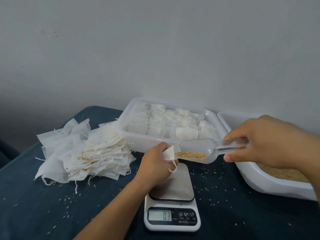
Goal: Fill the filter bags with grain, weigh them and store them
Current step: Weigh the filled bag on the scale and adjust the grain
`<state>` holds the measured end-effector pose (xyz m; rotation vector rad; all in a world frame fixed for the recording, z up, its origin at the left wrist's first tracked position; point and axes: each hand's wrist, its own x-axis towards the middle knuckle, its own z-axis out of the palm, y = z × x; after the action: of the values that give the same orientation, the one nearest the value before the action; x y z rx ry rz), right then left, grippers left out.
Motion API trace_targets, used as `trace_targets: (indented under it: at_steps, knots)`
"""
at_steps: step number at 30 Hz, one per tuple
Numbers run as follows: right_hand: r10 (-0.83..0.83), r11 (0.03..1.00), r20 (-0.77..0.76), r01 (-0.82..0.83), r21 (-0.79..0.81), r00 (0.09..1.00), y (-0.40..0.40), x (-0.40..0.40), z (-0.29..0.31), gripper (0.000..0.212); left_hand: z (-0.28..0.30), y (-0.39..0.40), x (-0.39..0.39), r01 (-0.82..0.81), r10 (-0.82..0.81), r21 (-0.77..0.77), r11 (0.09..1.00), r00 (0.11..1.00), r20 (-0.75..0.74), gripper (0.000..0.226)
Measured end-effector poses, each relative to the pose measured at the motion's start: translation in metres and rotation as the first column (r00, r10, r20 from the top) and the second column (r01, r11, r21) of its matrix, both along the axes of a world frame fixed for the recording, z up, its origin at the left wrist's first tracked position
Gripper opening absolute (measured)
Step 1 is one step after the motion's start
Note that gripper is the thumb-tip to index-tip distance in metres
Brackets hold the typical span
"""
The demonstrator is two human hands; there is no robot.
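The right hand [265, 141] grips the scoop [199, 151], its long axis pointing left into the filter bag [170, 152] the left hand [155, 161] pinches open (above the scale [172, 213]).

the scale [172, 212] display reads "0.3"; its button labels are blurred.

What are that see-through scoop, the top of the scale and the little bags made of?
The scoop looks like clear, glossy plastic: the grain shows through its wall. The scale has a white, probably plastic body and a dull grey platform, likely brushed steel. The filter bag held by the left hand looks like thin white non-woven paper or fabric, matte and creased.
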<state>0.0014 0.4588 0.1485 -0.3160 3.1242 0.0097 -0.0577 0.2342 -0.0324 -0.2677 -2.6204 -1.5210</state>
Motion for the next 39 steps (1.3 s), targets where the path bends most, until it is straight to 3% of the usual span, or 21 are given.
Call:
trace_targets:
  at_steps: [12,25,29,31,34,37,39]
  knots:
    - [-0.038,0.999,-0.001,0.038,-0.006,0.999,0.002,0.003,-0.003,0.025,-0.001,-0.001,-0.002,-0.02,0.02,0.007,1.0,1.0,-0.007,0.026]
    - [-0.087,0.958,0.069,0.103,-0.269,0.994,0.021,0.02,-0.031,0.039,0.001,-0.001,-0.004,-0.03,0.027,0.099,0.995,0.999,0.029,0.018]
    - [-0.117,0.861,0.129,0.165,-0.481,0.985,0.023,0.03,-0.046,0.034,0.003,0.0,-0.005,-0.024,0.008,0.271,0.962,0.998,0.057,0.015]
    - [-0.18,0.771,0.098,0.202,-0.604,0.979,0.027,0.03,-0.056,0.03,0.004,0.001,-0.003,-0.019,-0.01,0.358,0.933,0.997,0.078,0.013]
    - [-0.42,0.652,-0.044,0.268,-0.709,0.907,0.048,0.019,-0.074,0.025,0.006,0.001,0.0,-0.001,-0.071,0.453,0.891,0.987,0.142,0.015]
    - [-0.611,0.688,-0.176,0.408,-0.6,0.772,0.097,-0.011,-0.09,0.033,0.008,0.001,0.002,0.026,-0.143,0.529,0.848,0.973,0.182,0.014]
    - [-0.664,0.715,-0.159,0.559,-0.42,0.73,0.129,-0.038,-0.098,0.037,0.009,0.002,0.002,0.046,-0.19,0.555,0.83,0.96,0.204,0.017]
